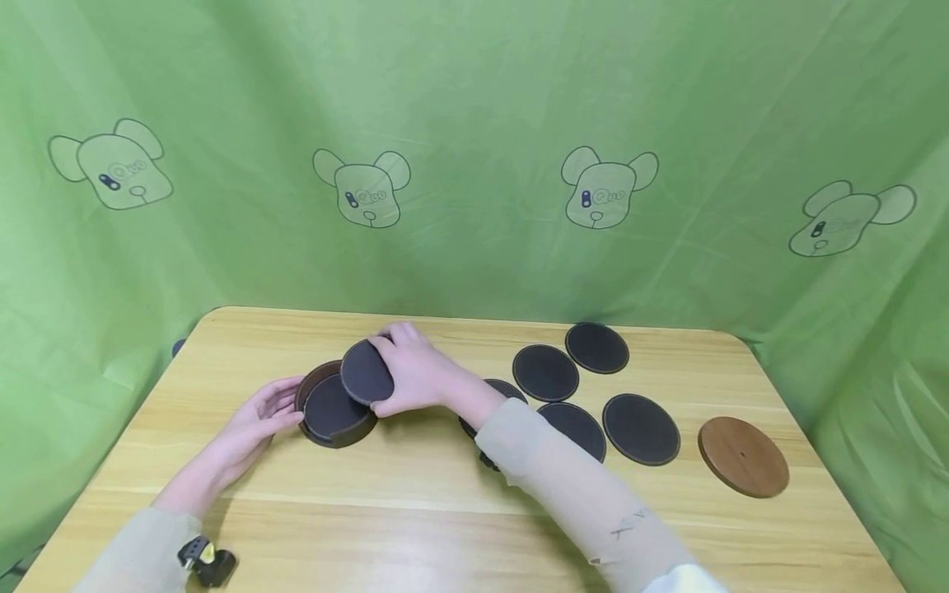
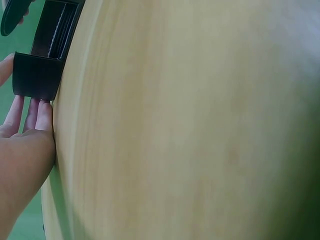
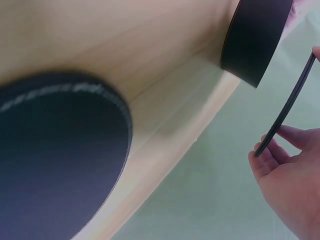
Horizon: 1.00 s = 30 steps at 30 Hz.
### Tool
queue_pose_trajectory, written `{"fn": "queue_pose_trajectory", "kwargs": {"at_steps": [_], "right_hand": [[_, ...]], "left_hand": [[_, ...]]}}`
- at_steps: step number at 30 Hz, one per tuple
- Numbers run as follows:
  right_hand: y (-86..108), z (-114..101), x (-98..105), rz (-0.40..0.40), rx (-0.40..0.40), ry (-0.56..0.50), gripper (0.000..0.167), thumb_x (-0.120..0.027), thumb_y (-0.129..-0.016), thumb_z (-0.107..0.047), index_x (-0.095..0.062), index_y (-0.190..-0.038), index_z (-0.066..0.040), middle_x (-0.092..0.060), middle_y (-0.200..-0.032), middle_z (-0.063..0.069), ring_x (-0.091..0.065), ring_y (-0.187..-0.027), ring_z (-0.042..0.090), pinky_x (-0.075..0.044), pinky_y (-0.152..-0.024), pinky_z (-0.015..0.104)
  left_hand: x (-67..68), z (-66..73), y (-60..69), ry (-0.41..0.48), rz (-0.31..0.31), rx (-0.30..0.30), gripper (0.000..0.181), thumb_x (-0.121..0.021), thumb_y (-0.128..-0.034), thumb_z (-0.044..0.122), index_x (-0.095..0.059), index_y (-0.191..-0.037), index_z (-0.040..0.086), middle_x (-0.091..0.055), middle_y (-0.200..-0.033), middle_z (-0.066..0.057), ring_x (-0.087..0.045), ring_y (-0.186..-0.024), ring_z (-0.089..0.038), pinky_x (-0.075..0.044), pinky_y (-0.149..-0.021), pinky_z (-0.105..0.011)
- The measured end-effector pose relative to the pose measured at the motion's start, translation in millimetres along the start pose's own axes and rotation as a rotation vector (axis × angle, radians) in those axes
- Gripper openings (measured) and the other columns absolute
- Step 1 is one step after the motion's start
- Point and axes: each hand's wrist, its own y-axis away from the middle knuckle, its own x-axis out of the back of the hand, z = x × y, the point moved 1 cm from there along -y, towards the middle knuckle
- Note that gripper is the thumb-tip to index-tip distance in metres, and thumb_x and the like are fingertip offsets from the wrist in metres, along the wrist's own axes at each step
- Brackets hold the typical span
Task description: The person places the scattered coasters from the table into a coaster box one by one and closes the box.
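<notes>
My right hand [image 1: 418, 371] grips a round black coaster [image 1: 365, 375] by its edge, thumb on the near side and fingers on the far side. The coaster is tilted above the right part of a round dark coaster holder [image 1: 337, 441]. In the right wrist view the gripped coaster [image 3: 287, 107] appears edge-on, apart from the holder [image 3: 257, 40]. My left hand [image 1: 252, 424] holds the holder's left side between thumb and fingers. Stitched coaster edges show inside the holder [image 2: 37, 75] in the left wrist view. A black surface lies within it.
Several black coasters lie flat right of centre, including one [image 1: 545, 372] and another [image 1: 641, 429]; my right forearm partly covers some. Farther right lies a brown disc [image 1: 744, 456] with a small central mark. Green curtains [image 1: 474, 272] surround the wooden table [image 1: 385, 502].
</notes>
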Motion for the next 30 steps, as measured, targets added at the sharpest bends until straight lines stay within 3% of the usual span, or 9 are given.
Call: {"fn": "queue_pose_trajectory", "kwargs": {"at_steps": [14,30], "right_hand": [[-13.7,-26,-15,-0.053,0.025,0.077,0.107,-0.085,-0.075,-0.053,-0.044,-0.159,-0.002,-0.049,-0.153,0.015,-0.044,-0.140,0.027,-0.041,-0.125,0.040],[-21.3,-41,-31,-0.078,0.046,0.170,0.103,-0.085,-0.074,-0.060,-0.051,-0.154,-0.005,-0.055,-0.147,0.009,-0.049,-0.133,0.021,-0.045,-0.118,0.030]], "left_hand": [[0.6,0.4,0.0,-0.001,-0.004,0.012,0.069,-0.063,-0.1033,0.002,-0.026,-0.160,-0.008,-0.057,-0.132,0.024,-0.057,-0.122,0.010,-0.046,-0.105,-0.004],[0.1,-1.3,-0.4,0.013,0.005,0.007,0.067,-0.063,-0.1030,0.001,-0.028,-0.160,-0.007,-0.058,-0.131,0.026,-0.057,-0.121,0.011,-0.048,-0.104,-0.006]]}}
